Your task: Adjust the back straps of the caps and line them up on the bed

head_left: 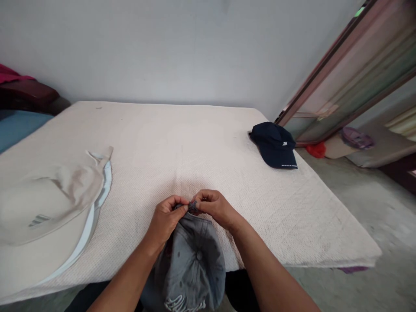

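Grey denim cap, strap pinched by left hand, right hand

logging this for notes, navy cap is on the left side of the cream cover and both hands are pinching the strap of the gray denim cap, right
No, the navy cap lies on the right side of the cream cover, not the left, as the head view shows. The left hand and right hand do pinch the strap of the gray denim cap.

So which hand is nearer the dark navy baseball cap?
Right. The right hand is below and left of the dark navy baseball cap; the left hand is farther left.
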`<state>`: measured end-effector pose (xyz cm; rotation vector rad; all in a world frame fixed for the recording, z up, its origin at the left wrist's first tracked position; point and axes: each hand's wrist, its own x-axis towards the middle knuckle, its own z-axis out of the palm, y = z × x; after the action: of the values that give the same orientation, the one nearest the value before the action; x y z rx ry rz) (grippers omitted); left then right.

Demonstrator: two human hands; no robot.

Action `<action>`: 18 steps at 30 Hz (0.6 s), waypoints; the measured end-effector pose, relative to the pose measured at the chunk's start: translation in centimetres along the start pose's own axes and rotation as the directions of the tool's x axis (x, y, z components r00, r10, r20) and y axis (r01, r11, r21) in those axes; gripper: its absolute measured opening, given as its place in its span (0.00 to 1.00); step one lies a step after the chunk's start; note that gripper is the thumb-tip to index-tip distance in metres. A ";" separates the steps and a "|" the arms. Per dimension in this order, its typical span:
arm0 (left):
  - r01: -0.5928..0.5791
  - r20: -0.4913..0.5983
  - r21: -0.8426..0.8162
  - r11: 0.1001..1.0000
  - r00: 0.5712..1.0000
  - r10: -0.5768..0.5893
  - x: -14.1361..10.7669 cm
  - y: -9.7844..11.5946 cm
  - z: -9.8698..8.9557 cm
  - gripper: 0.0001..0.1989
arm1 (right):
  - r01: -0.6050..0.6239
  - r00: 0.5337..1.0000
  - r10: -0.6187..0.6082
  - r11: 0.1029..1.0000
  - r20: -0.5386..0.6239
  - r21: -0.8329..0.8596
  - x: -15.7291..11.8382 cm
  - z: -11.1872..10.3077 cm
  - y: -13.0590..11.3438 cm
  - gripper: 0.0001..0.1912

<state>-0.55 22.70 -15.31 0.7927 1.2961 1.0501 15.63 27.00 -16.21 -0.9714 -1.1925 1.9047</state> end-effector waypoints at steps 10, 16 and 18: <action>0.134 0.076 -0.054 0.990 0.989 -0.130 0.1 0.2 -0.1 0.11 | 0.086 0.991 -0.081 0.995 -0.104 0.046 0.1 0.0 -0.1 0.08; 0.267 0.185 -0.208 0.941 0.955 -0.230 -0.4 0.7 -0.1 0.08 | 0.067 0.996 -0.059 0.987 -0.061 0.144 -0.1 -0.2 -0.5 0.10; 0.255 0.186 -0.236 0.938 0.959 -0.214 -0.5 0.6 -0.1 0.07 | 0.047 0.999 -0.046 0.990 -0.013 0.133 -0.1 -0.3 -0.4 0.09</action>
<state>-0.71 22.46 -14.56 0.4973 1.0629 0.9203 16.04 27.16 -15.92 -0.8731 -1.0579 1.9145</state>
